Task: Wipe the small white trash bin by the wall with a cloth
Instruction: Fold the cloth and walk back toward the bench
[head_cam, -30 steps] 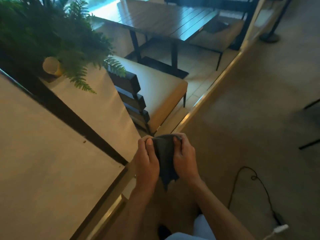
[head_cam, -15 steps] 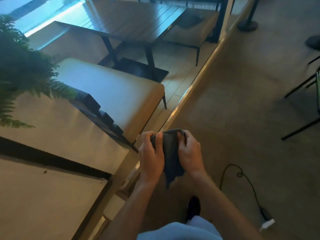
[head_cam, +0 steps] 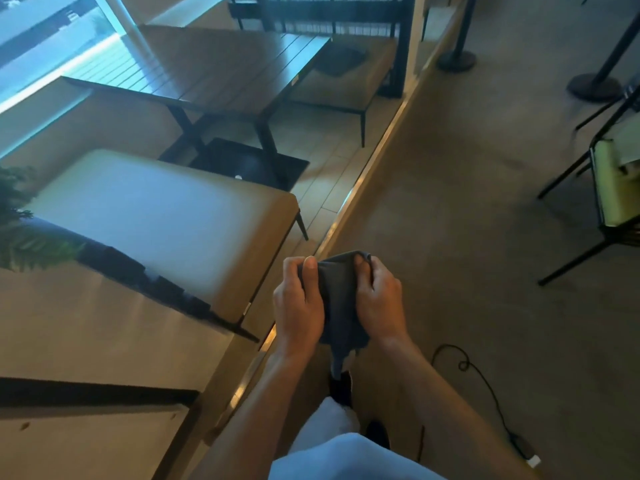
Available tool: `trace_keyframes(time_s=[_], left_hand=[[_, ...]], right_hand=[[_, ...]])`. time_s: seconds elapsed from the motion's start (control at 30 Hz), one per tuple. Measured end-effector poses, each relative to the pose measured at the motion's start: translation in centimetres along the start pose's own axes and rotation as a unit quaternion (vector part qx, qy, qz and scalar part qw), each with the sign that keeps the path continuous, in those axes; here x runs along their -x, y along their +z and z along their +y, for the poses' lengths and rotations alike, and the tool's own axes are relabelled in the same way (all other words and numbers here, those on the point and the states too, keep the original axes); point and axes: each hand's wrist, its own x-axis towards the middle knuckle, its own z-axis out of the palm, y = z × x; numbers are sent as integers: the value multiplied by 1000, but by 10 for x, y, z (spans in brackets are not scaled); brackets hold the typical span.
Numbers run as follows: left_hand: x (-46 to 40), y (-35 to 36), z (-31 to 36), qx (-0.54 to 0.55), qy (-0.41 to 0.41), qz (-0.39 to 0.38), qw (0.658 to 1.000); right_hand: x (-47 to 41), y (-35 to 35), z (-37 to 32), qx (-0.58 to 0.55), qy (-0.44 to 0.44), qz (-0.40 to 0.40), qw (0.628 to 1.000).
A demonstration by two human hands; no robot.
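Observation:
A dark grey cloth (head_cam: 338,299) hangs between both hands in front of me, its lower corner drooping toward my feet. My left hand (head_cam: 299,306) grips its left edge with the thumb on top. My right hand (head_cam: 379,303) pinches the right edge. Both hands are held above the carpet, just right of the metal floor strip (head_cam: 367,168). No white trash bin is in view.
A cushioned bench (head_cam: 156,223) and a dark slatted table (head_cam: 221,67) stand on the raised floor to the left. A fern (head_cam: 17,230) is at the left edge. A chair with a green cushion (head_cam: 609,181), stanchion bases (head_cam: 594,86) and a black cable (head_cam: 485,386) with a white plug (head_cam: 533,462) lie on the carpet to the right.
The view has swung forward and right along the floor strip; the fern and white ledge slid left. Both hands keep the same hold on the cloth.

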Motion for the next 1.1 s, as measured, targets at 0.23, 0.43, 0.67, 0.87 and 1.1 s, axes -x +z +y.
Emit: trace_keyframes(time_s=[0.23,0.43,0.67,0.87,1.1], left_hand=[[-66,47,-11,20,1,-37,999],[-153,96,-22,48,2,-58,997],[-263,133,-18,37,5,-82,996],[-320,163,-24,52,16,-93,994],[-371,217,-17,64,23,-104,992]], right_hand=[[-73,-10,5,42,-11,34,998],[-168,-9,4,72,-3,45,996],[-276,2,-12,75,-3,82,994],[-338,1,-16,77,-4,104,992],[-403,-22,-13,40,-4,107,993]])
